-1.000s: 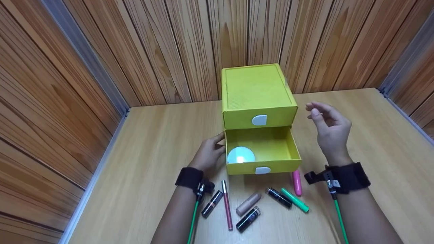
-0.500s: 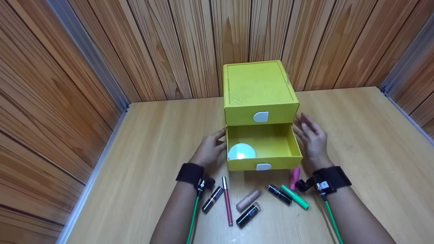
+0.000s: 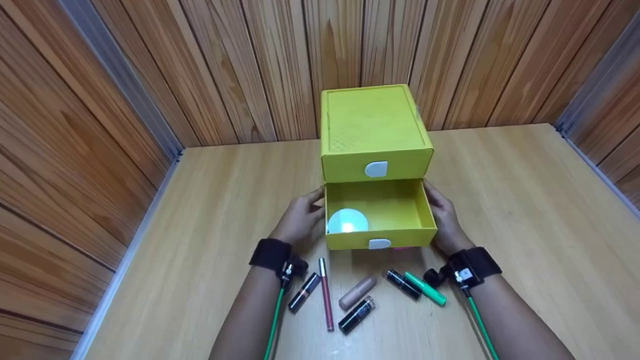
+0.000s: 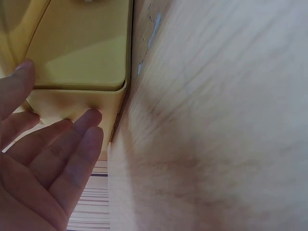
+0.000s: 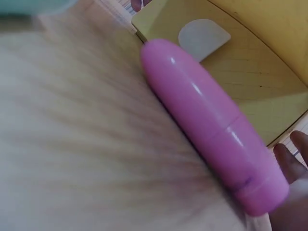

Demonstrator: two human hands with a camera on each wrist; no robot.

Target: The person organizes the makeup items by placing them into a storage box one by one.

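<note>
A yellow two-tier drawer box (image 3: 377,120) stands in the middle of the table, its lower drawer (image 3: 400,239) pulled out and its upper one closed. A round pale disc (image 3: 348,220) lies in the lower drawer's left front corner. My left hand (image 3: 299,220) is at the box's left side; in the left wrist view its extended fingertips (image 4: 89,118) touch the wall. On the opposite side, my right hand (image 3: 446,222) lies along the drawer with fingers extended toward the back. A pink tube (image 5: 211,125) lies before the box in the right wrist view, mostly hidden under the drawer from above.
Several makeup tubes lie in front of the box: a black one (image 3: 304,293), a slim red one (image 3: 326,295), a mauve one (image 3: 357,293), two more black ones and a green one (image 3: 425,288). Wood-panelled walls (image 3: 280,65) enclose the table's back and sides.
My right hand has come in from the right and down to the box's right side. The pink tube has shifted left, under the drawer front. My left hand stays at its side.
</note>
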